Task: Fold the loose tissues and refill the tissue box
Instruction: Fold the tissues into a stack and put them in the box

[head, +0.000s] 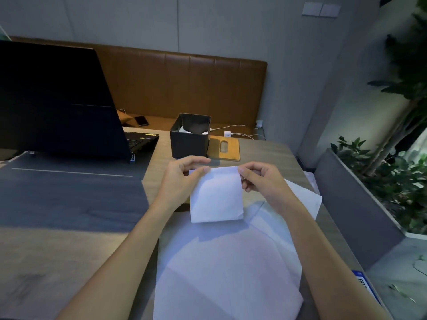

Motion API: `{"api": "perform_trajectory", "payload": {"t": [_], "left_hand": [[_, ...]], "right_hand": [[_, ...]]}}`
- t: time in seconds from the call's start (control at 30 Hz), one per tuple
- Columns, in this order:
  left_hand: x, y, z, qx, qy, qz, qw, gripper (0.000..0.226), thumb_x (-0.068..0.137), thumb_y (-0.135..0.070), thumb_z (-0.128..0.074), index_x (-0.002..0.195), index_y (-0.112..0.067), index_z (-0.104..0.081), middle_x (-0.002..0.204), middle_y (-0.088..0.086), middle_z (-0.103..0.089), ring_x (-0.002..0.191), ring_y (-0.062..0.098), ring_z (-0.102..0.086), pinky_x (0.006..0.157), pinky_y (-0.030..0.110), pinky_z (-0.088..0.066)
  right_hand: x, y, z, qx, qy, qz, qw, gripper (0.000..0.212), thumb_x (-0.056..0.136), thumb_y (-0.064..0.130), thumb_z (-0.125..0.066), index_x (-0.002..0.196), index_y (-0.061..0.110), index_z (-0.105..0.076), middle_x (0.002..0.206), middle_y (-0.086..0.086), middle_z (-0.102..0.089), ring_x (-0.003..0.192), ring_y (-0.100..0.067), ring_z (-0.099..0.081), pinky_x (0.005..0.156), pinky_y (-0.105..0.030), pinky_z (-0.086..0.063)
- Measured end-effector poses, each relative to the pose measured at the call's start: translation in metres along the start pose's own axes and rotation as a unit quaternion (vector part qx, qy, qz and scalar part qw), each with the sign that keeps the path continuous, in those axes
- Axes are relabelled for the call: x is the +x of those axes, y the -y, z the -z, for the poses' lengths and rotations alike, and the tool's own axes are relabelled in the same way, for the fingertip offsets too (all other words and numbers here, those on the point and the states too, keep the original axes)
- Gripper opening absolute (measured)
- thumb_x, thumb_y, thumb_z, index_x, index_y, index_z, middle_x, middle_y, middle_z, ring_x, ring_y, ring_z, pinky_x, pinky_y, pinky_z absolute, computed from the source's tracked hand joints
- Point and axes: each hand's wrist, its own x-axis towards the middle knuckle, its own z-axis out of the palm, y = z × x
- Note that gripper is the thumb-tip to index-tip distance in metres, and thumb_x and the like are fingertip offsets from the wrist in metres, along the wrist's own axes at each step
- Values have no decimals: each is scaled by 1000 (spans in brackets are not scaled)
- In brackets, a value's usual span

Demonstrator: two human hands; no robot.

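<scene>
partway through, by the look of it: one folded tissue (216, 195) hangs above the table (261, 151), pinched at its top corners by the left hand (184, 179) and the right hand (261, 181), each closed on an upper corner with thumb against fingers. it reads as folded at least once, squarish and neat, and probably ready to go in.

a good deal remains. a spread of loose tissues (226, 269) lies flat on the near side of the table under the forearms, overlapping, with another sheet poking out to the right; none of these look folded yet.

the tissue box (188, 144), dark and open-topped, stands just beyond the hands. some white tissue shows low inside it, though the interior is dim and i cannot tell how many pieces there are. its wooden lid (225, 150), with an oval slot, lies flat just beside the box on the right, so the box is not yet closed.
</scene>
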Motion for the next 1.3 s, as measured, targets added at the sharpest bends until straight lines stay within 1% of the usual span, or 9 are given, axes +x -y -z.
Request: {"api": "perform_trajectory", "payload": {"t": [0.2,0.37,0.53,0.77,0.9,1.0,1.07,1.2,1.3], "left_hand": [[-4,1,-8,-1,35,-18,999,19,93,-25,-71,110,-33,-72,86,-15,-74,86,4,-69,66,20,-58],[-3,2,-7,-25,10,35,999,18,95,-24,-69,113,-28,-72,92,-10,-76,89,2,-70,69,19,-58],[-3,0,-7,-139,49,192,970,22,92,-25,-72,115,-22,-73,100,-6,-78,92,13,-75,72,26,-60],[-2,2,-4,-184,-38,216,958,15,95,-25,-70,107,-18,-76,94,-2,-79,88,19,-75,64,27,-57],[-4,-5,1,-155,-13,269,951,13,95,-35,-69,103,-27,-75,94,-2,-77,85,23,-74,59,36,-60],[3,-10,6,-84,-33,250,964,9,98,-29,-66,91,-28,-72,96,-6,-73,87,14,-65,66,30,-55],[14,-12,11,-81,-53,233,968,8,99,-24,-65,99,-26,-72,101,-10,-68,94,11,-61,73,28,-53],[56,-18,29,-61,-87,171,979,17,97,-18,-66,113,-24,-70,102,-9,-66,94,9,-60,63,22,-47],[101,-19,42,-6,-120,130,984,20,94,-17,-69,113,-20,-66,99,-5,-62,96,15,-60,73,27,-50]], "right_hand": [[0,-4,-17,-49,19,-13,999,15,94,41,-67,99,31,-76,94,11,-74,94,-13,-69,82,-28,-58],[2,-5,-16,-51,-32,-17,998,13,94,35,-69,97,25,-77,95,3,-75,95,-20,-70,80,-36,-59],[5,-11,-14,-46,-67,-13,997,11,93,36,-69,98,28,-76,96,8,-73,95,-17,-69,80,-35,-58],[0,-9,-20,-37,-11,-81,996,14,96,26,-67,107,22,-74,94,9,-79,86,-12,-75,83,-34,-62],[2,-6,-24,-46,-32,-61,997,12,97,24,-66,104,20,-75,93,6,-79,86,-15,-75,81,-33,-61],[12,-2,-30,-42,-47,-57,996,9,97,23,-66,97,28,-73,89,13,-78,83,-9,-75,73,-25,-60],[26,4,-34,-42,-46,-59,996,12,97,19,-66,91,29,-71,86,14,-78,81,-7,-75,70,-22,-60],[72,30,-42,-89,-54,-44,994,7,96,14,-66,96,16,-73,94,2,-75,81,-12,-71,66,-21,-59],[113,48,-47,-130,-64,-20,989,9,93,12,-68,92,9,-76,95,-7,-74,82,-18,-71,74,-32,-62]]}}
